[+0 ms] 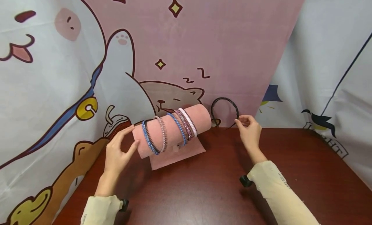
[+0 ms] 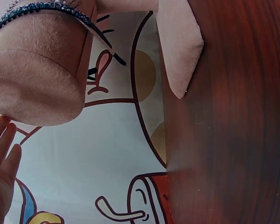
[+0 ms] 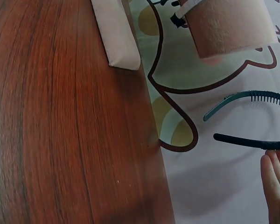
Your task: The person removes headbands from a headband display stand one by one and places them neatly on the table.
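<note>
HEAD: five headbands (image 1: 188, 121) are carried on one pink roll (image 1: 201, 117) above the desk (image 1: 200, 189); one black headband (image 1: 225, 98) is pinched by the right hand (image 1: 250, 131), extending up and left from it | LEFT WRIST: roll's end is touched by the left hand (image 2: 2, 170), fingers extended, nothing grasped | RIGHT WRIST: black headband's two tips are shown.

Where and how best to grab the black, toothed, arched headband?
Likely its smooth right leg, pinched from the right, as the right hand does: the black, toothed, arched headband is held open end down, teeth line its inside, and that side faces away from the pink, fuzzy cylinder.
</note>
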Available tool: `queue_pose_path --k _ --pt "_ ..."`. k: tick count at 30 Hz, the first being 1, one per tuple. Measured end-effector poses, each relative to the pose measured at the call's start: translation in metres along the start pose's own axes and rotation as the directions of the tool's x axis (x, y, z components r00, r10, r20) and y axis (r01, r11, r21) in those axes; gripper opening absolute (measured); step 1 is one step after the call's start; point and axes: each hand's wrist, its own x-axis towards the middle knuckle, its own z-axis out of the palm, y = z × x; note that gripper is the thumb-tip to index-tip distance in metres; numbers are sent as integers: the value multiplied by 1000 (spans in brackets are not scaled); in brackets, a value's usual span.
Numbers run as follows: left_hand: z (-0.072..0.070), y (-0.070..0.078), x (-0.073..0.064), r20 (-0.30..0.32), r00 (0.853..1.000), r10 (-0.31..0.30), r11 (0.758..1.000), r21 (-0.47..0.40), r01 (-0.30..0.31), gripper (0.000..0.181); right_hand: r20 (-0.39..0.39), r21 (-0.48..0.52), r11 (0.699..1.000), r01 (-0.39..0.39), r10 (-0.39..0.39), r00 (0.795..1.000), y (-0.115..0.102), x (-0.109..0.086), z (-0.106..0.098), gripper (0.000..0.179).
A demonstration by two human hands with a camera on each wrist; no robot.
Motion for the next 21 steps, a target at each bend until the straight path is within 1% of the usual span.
queue_pose_path --k 7,15,21 --pt "0 1 0 11 1000 -20 1000 -2 20 51 1 -19 1000 -11 11 1000 7 3 -7 22" --pt "1 -1 1 -12 1000 13 1000 -11 -13 50 10 4 1000 -17 17 1000 12 5 -12 20" --pt "2 -2 1 -24 999 25 1000 -14 -25 50 11 -14 1000 -28 28 1000 16 4 -15 20"
